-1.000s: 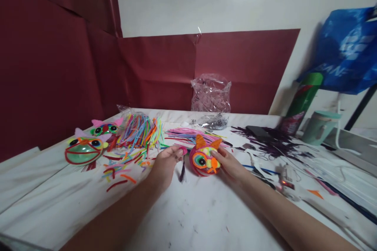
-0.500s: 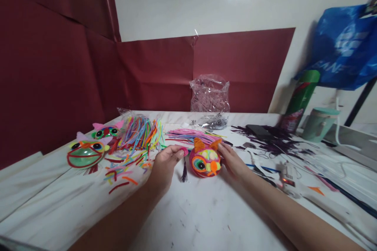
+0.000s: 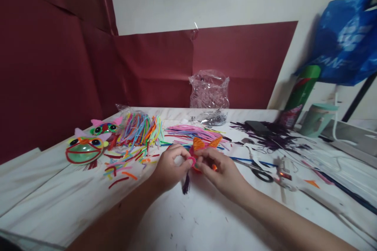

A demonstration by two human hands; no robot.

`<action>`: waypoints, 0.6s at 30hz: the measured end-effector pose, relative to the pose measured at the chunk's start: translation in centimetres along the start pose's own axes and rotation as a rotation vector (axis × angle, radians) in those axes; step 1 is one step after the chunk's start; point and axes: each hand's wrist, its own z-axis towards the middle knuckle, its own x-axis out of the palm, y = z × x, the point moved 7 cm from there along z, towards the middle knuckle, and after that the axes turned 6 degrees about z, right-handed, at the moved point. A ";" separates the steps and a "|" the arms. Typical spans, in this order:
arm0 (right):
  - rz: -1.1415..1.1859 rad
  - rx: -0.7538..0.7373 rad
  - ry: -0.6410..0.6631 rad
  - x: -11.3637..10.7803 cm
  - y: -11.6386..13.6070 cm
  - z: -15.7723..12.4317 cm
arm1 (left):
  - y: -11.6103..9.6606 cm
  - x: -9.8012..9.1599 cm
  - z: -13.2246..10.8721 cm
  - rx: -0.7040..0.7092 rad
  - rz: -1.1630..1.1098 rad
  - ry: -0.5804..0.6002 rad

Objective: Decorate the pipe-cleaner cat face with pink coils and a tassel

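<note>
Fingers of the left hand (image 3: 172, 168) clamped on a pink piece (image 3: 193, 160), dark tassel (image 3: 185, 185) hanging below. Right hand (image 3: 225, 169) fingertips right at it; can't tell if they grip. Orange-eared figure (image 3: 199, 144) just behind, mostly hidden. My read: ears on, pink piece not yet fixed. Green-mouthed figure (image 3: 84, 153) and smaller figure (image 3: 107, 128), far left, look complete.

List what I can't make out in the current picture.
All in the head view:
Orange-eared toy: face mostly hidden behind the right hand.
Pink piece: full shape partly covered by the left hand.
Blue bag: cut off by the right edge.
Clear bag: contents obscured by creases and glare.
</note>
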 end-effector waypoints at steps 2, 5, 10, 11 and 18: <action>0.036 0.054 0.017 0.2 -0.1 0.0 | -0.2 0.5 -0.2 0.013 -0.014 0.031; 0.107 0.147 0.040 0.2 -1.1 0.2 | -0.1 0.9 -0.5 -0.016 -0.050 0.049; 0.174 0.188 0.004 -0.4 -1.8 0.4 | 0.8 1.5 -0.8 -0.097 -0.209 0.071; 0.189 0.186 -0.009 -0.5 -1.8 0.4 | 1.0 1.6 -0.8 -0.119 -0.253 0.070; 0.225 0.197 -0.081 -2.1 -0.9 0.7 | 2.3 1.6 -1.0 -0.202 -0.327 -0.037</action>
